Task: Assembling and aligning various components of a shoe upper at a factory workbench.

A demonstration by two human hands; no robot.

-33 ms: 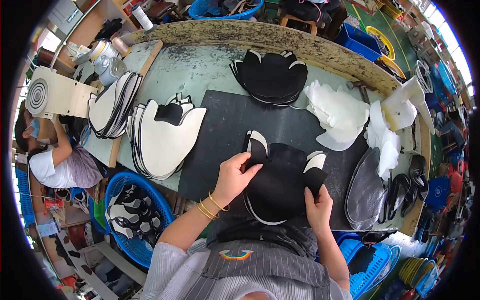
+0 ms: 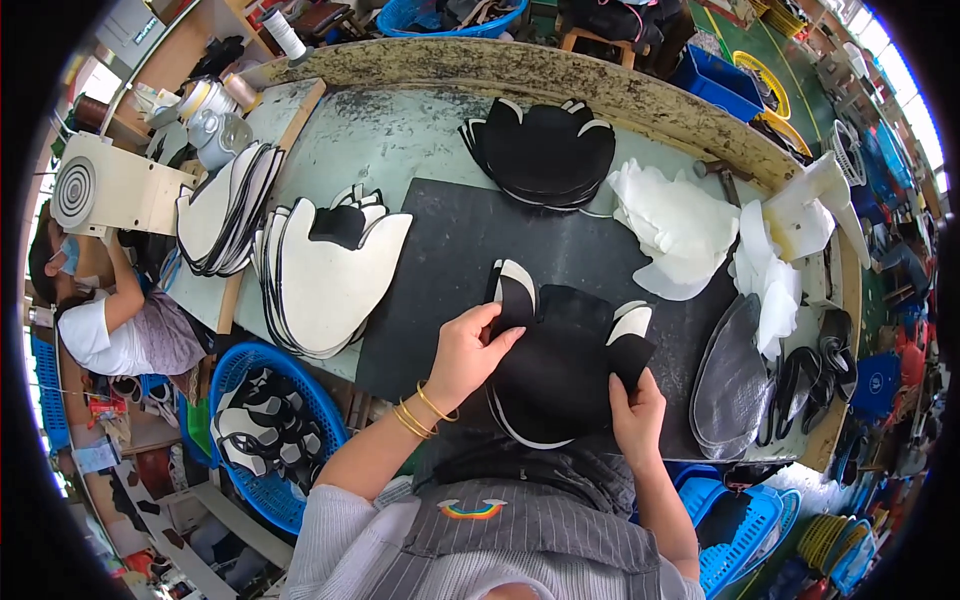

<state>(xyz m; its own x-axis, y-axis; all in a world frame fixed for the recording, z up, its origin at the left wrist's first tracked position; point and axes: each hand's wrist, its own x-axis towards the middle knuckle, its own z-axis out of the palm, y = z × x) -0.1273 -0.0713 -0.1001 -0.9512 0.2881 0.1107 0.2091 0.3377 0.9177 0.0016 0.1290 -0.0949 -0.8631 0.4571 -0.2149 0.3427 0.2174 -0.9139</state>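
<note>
At the near edge of a black mat [image 2: 440, 240] lies a black cut shoe-upper piece [image 2: 552, 375] with white backing showing along its lower rim and at its two upper tabs. My left hand [image 2: 470, 350] is closed on the left tab, thumb on top. The right tab is pinched from its outer side by my right hand [image 2: 637, 415]. Beyond them sits a fanned stack of black upper pieces [image 2: 550, 155]. White-faced upper pieces [image 2: 335, 285] with black edges are piled to the left, next to another such stack [image 2: 225, 215].
Crumpled white sheets [image 2: 680, 235] and a hammer [image 2: 725, 180] are at the right, above a dark textured sole-shaped piece [image 2: 728, 380]. A blue basket [image 2: 330, 410] of cut pieces stands at the left. A co-worker [image 2: 120, 325] sits beyond it. A raised board [image 2: 520, 65] borders the table's far side.
</note>
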